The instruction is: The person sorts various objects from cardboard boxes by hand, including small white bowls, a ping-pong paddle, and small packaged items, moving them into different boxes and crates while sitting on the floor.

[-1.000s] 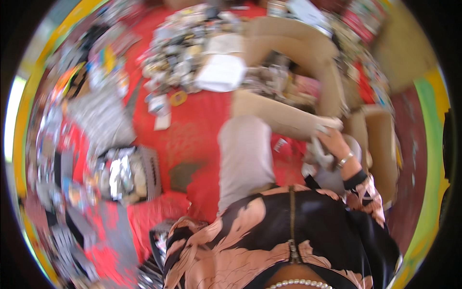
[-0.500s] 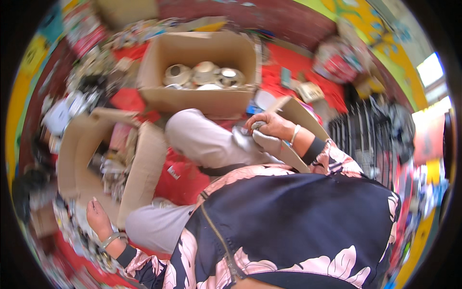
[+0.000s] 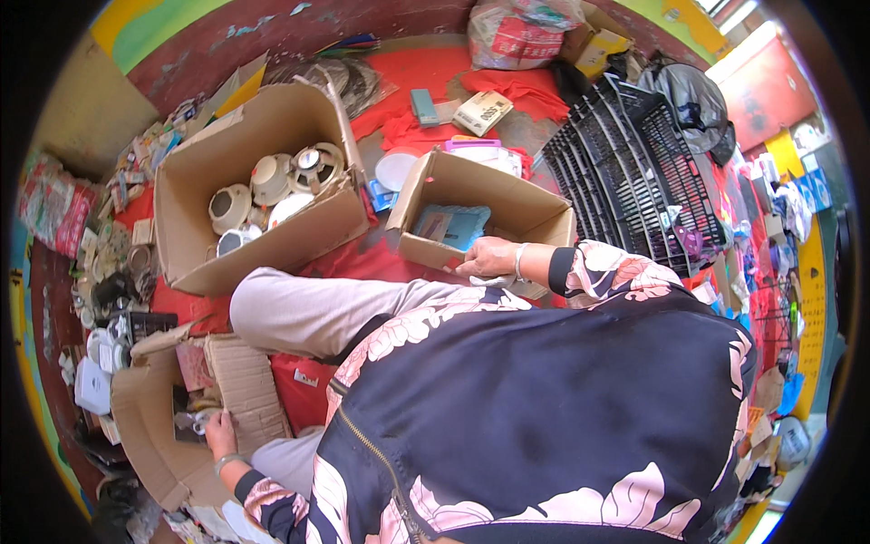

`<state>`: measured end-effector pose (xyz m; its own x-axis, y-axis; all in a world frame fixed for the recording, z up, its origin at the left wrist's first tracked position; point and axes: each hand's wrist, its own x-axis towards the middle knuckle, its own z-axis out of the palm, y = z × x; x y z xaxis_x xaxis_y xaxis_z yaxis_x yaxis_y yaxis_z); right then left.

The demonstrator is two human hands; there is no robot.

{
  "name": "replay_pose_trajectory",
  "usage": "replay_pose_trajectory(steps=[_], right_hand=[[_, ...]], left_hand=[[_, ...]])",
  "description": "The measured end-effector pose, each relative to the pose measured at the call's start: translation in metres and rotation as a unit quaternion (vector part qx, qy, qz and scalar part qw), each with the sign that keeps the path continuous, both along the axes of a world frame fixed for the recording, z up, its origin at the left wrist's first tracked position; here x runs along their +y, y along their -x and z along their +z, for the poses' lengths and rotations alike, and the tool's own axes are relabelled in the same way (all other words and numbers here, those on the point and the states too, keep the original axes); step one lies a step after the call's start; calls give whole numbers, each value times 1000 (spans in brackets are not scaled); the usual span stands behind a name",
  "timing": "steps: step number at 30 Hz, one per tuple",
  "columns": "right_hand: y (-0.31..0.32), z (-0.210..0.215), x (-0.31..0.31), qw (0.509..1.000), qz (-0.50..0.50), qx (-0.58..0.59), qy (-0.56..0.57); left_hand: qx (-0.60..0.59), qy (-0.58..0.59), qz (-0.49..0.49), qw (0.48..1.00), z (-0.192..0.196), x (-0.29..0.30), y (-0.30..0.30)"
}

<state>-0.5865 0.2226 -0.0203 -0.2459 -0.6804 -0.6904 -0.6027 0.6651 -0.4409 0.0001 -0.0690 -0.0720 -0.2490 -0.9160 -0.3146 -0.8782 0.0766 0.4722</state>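
Note:
At the lower left, my left hand (image 3: 220, 433) is closed at the inner edge of an open cardboard box flap (image 3: 249, 385). The box (image 3: 140, 399) holds mixed small items, including a small whitish piece (image 3: 192, 421) right by my fingertips. On the right, my right hand (image 3: 489, 259) has its fingers curled over the near rim of a smaller cardboard box (image 3: 535, 213). A light blue flat piece (image 3: 467, 227) lies inside that one. Just under my right hand, a grey shoe (image 3: 497, 283) shows in part.
A large cardboard box (image 3: 299, 238) ahead holds several round white-rimmed parts (image 3: 270, 179). Black slatted plastic crates (image 3: 625, 172) stand at the right. On the red cloth lie a cream box (image 3: 482, 112) and a white disc (image 3: 397, 170). Clutter lines the left wall.
My view has swung right. My right hand has gone from the grey shoe to the small box's rim. My left hand has come onto the lower-left box's flap.

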Motion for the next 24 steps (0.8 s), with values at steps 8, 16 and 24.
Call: replay_pose_trajectory(steps=[8, 16, 24], right_hand=[[130, 38, 13, 920, -72, 386, 13], [233, 34, 98, 737, -446, 502, 82], [301, -42, 209, 777, -501, 378, -40]], left_hand=[[131, -81, 85, 984, -29, -15, -32], [154, -95, 68, 981, -36, -20, -20], [138, -108, 67, 982, -46, -18, -63]])
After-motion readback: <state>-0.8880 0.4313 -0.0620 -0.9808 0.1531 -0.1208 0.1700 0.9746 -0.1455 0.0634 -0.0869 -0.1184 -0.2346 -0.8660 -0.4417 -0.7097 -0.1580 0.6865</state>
